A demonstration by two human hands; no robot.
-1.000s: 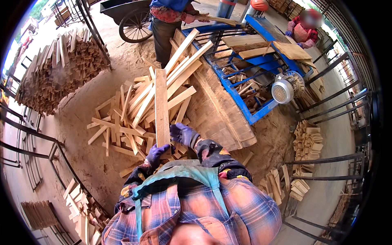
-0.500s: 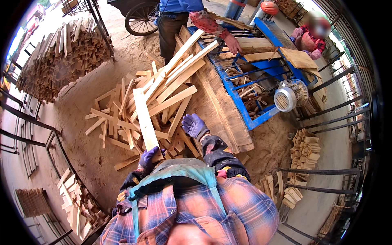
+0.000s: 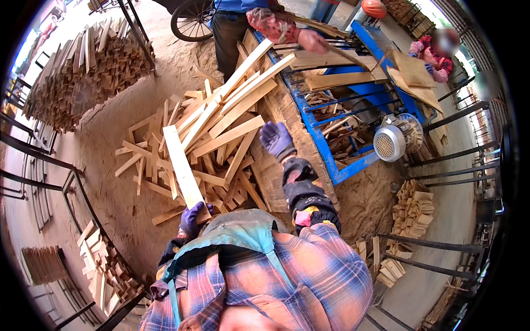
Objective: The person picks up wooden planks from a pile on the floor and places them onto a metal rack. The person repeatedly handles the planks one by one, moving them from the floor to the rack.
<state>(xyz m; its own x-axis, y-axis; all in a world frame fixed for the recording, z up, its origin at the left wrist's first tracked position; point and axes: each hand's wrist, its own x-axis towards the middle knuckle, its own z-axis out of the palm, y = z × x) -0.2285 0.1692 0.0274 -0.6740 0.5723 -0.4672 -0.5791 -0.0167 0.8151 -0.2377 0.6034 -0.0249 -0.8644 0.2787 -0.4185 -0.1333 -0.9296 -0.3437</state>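
My left hand [image 3: 191,219], in a purple glove, grips the near end of a pale wooden board [image 3: 182,168]. The board points away from me, over a jumbled heap of wooden strips [image 3: 229,122]. My right hand [image 3: 277,139], gloved in purple too, is open with its fingers spread and holds nothing. It hovers above the wide wooden plank surface [image 3: 281,175] between the heap and the blue-framed machine [image 3: 326,149]. My right forearm stretches forward in a dark patterned sleeve.
A co-worker's hand [image 3: 313,41] is over the machine at the back, near a long strip. Another person [image 3: 436,58] stands at its far right by brown boards. A grey motor [image 3: 389,142] sits on the machine's near corner. Stacked strips [image 3: 88,77] rise at far left, beside black metal rails [image 3: 74,187].
My right hand has moved forward and slightly right, still open. My left hand has shifted a little left with the board, whose far end also swung left. The co-worker's hand has risen.
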